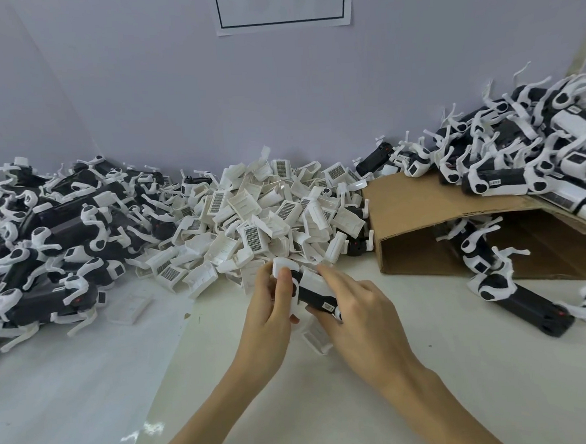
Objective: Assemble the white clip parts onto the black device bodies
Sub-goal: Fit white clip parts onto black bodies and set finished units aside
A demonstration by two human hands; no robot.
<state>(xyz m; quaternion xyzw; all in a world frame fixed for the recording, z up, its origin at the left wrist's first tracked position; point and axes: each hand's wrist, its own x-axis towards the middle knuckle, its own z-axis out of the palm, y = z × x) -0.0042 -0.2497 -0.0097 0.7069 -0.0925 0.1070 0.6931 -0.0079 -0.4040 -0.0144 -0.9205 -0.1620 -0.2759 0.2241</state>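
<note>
Black device body [315, 297], white-ended (small label), between hands

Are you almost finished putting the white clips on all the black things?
Not nearly. Some look done: the heap on the cardboard box at right already wears white parts. Right now the left hand and right hand grip one black device body together. A big pile of loose white clips waits, plus another heap of bodies at left.
</note>
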